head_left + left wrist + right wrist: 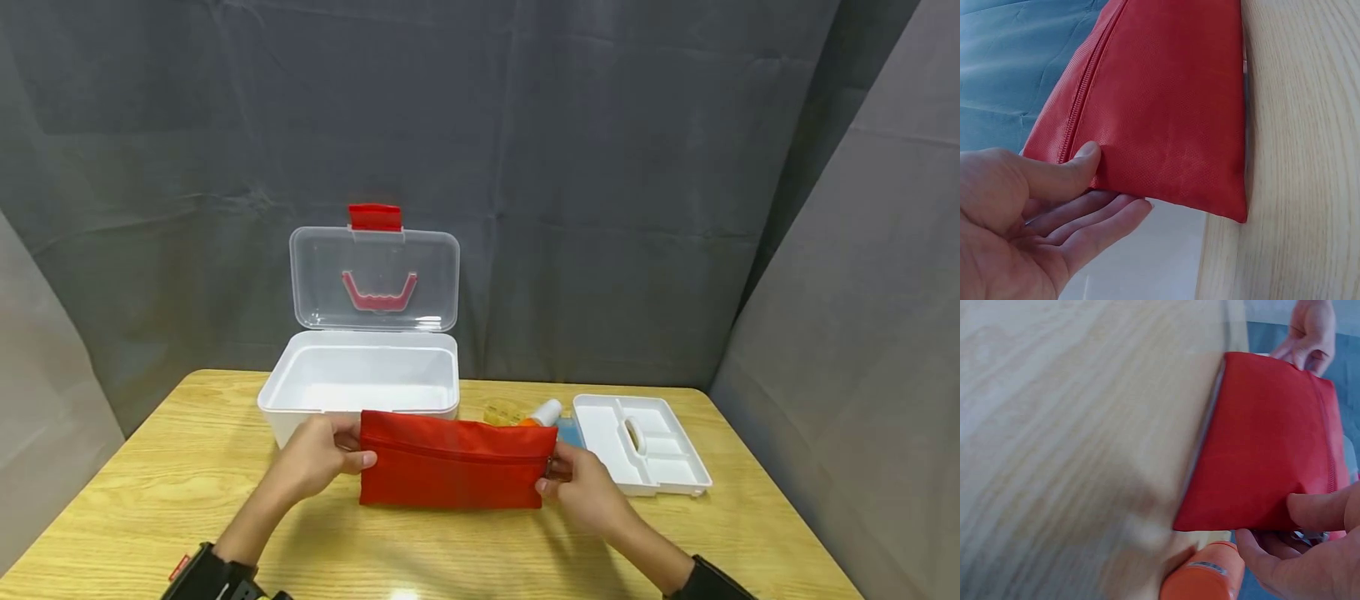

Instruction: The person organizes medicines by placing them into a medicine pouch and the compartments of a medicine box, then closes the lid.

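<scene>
A flat red zippered pouch (pixel 456 467) is held up by its two ends over the front of the table, its zipper running along the upper part. My left hand (pixel 318 457) pinches the left end, thumb (pixel 1072 175) on the front face and fingers behind. At the other end my right hand (pixel 581 487) pinches the pouch the same way; a bit of metal, likely the zipper pull, shows by its fingers in the right wrist view. Behind the pouch stands a white box (pixel 360 375) with its clear lid (pixel 375 279) raised.
A white divided tray (pixel 663 446) with a handle lies at the right. Between it and the box, partly hidden by the pouch, are an orange bottle (pixel 1207 575) with a white cap (pixel 547 412), a yellow item (pixel 501 413) and a blue item (pixel 570 432). Grey cloth hangs around the table.
</scene>
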Demonstrator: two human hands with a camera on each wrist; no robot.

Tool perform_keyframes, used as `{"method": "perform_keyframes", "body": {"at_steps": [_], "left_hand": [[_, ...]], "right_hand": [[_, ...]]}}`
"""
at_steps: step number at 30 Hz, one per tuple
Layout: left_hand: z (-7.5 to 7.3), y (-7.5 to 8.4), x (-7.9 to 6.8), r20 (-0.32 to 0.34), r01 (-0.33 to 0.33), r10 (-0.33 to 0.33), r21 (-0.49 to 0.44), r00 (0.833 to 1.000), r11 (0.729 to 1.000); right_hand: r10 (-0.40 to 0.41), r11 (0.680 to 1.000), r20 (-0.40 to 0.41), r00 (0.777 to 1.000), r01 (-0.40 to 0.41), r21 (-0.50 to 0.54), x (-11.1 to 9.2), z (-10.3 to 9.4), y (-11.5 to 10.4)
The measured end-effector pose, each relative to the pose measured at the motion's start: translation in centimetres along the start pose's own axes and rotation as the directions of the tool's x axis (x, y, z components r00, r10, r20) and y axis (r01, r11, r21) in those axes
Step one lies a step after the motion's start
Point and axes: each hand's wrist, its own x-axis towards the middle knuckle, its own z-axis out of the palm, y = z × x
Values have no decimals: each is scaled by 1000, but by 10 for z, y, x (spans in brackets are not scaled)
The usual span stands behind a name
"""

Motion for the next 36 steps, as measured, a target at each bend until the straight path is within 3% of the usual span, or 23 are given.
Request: {"method": "perform_keyframes", "body": {"at_steps": [4, 7, 13, 19, 23, 30, 36], "left_hand": [[2, -2, -2, -5, -12, 12, -6, 1000, 1000], [3, -2, -3, -48, -2, 3, 21, 999, 1000], [1, 2, 1, -148, 44, -31, 85, 989, 995], [-19, 28, 8, -176, 26, -3, 131, 984, 991], [-36, 49, 15, -214, -8, 45, 170, 976, 985], [-65, 72, 33, -344, -40, 127, 250, 930, 967], [-87, 76, 54, -476, -48, 212, 334, 853, 941]], "right_hand": [[-9, 1000, -102, 995, 7, -24, -1, 8, 3], [-19, 999, -169, 985, 13, -37, -1, 15, 6], [-52, 997, -227, 972, 38, -68, 2, 19, 3], [-85, 991, -290, 953, 51, -123, 9, 8, -22], [-151, 984, -327, 933, 111, -139, 20, -1, -39], [-251, 962, -372, 894, 187, -200, 51, -9, -73], [-337, 936, -393, 855, 261, -236, 81, -4, -100]]}}
